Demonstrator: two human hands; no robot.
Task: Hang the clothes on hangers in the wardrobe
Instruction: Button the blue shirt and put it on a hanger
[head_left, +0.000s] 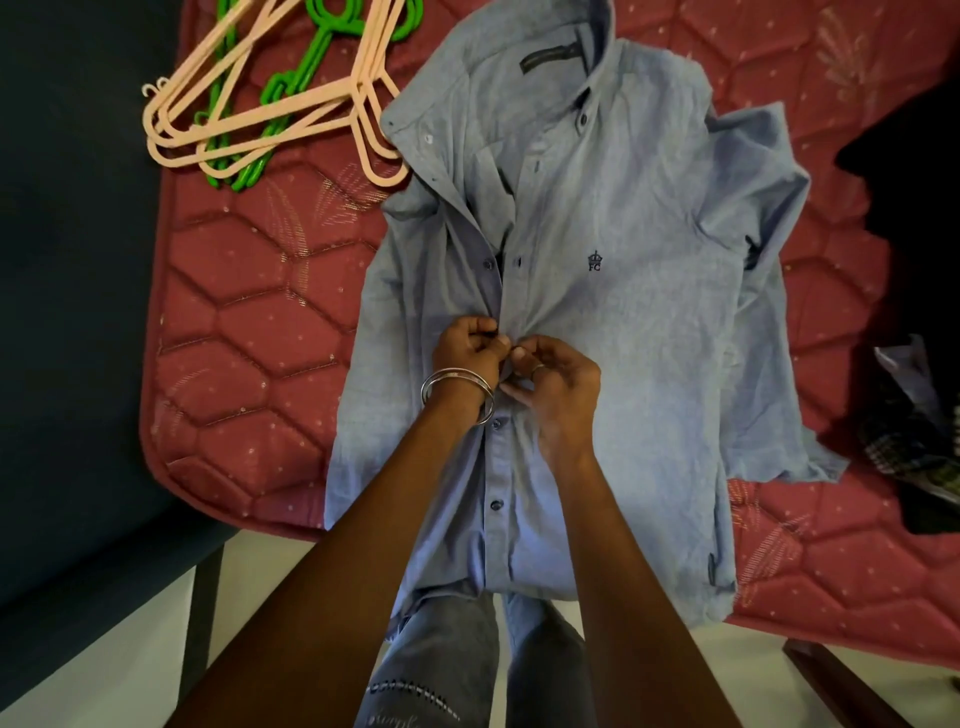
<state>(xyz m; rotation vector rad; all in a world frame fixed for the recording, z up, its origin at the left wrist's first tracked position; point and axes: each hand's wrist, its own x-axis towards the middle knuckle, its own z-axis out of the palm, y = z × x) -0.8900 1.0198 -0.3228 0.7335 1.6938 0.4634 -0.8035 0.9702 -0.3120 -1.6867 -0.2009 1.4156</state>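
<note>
Both your left hand and right hand pinch the shirt placket at a mid button; hangers lie unused, so hanging remains undone.

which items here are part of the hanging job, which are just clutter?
In the job:
- blue shirt, flat on the mattress
- left hand and right hand, both pinching its button placket
- peach hangers and green hangers, piled beside the collar

Lying about:
- dark garment at the right edge
- plaid cloth below it
</note>
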